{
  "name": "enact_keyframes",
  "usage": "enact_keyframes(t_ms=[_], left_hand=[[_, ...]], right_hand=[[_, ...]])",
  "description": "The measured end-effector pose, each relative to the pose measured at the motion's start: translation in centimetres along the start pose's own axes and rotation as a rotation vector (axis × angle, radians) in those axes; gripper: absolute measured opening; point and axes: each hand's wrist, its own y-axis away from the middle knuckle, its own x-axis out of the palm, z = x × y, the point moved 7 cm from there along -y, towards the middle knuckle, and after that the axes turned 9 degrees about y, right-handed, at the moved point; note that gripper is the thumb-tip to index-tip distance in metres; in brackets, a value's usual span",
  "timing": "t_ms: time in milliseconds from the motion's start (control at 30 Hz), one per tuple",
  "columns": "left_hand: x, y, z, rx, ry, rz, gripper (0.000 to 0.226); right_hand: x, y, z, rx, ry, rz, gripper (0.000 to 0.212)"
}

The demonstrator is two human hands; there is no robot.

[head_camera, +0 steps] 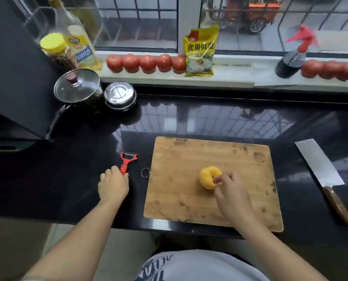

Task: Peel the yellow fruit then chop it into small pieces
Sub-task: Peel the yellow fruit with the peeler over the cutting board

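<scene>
1. The left hand [113, 184] lay on the dark counter [67, 179] left of the board, fingers curled over the lower end of the red peeler [127, 162]. Whether they had closed into a real grip or only rested on the handle could not be told. The peeler's long axis ran away from the person, blade end farthest.
2. The wooden cutting board [179, 199] sat near the counter's front edge, a metal ring at its left side.
3. The yellow fruit [209, 177] rested on the board, a little right of its middle. It looked round and slightly squat, so it had no clear long axis; a dimple or crease faced up and toward the right hand.
4. The right hand [229, 191] reached in from the near right, thumb and fingertips bent around the fruit's near right side and touching it in a light pinch.
5. The fruit was probably light, smooth-skinned and fairly soft, likely to roll and bruise if squeezed. A hold across its widest part, palm cupping, would seem steadiest for peeling.
6. A cleaver [319, 165] lay untouched on the counter right of the board, wooden handle toward the person.
</scene>
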Motion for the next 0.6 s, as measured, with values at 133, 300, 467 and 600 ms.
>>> enact_keyframes(t_ms=[133, 300, 467, 600], left_hand=[[0.9, -1.0, 0.9, 0.003, 0.053, 0.043, 0.03], [-0.4, -1.7, 1.6, 0.035, 0.303, 0.057, 0.021], [-3.6, 3.9, -5.1, 0.193, 0.77, 0.077, 0.017], [-3.4, 11.6, -14.7, 0.363, 0.95, 0.265, 0.011]], right_hand=[[0.3, 0.0, 0.3, 0.113, -0.041, -0.025, 0.017], [0.6, 0.0, 1.7, 0.176, -0.117, -0.043, 0.015], [2.8, 0.5, 5.9, 0.236, -0.364, 0.164, 0.012], [3.3, 0.6, 9.1, 0.357, -0.851, 0.2, 0.017]])
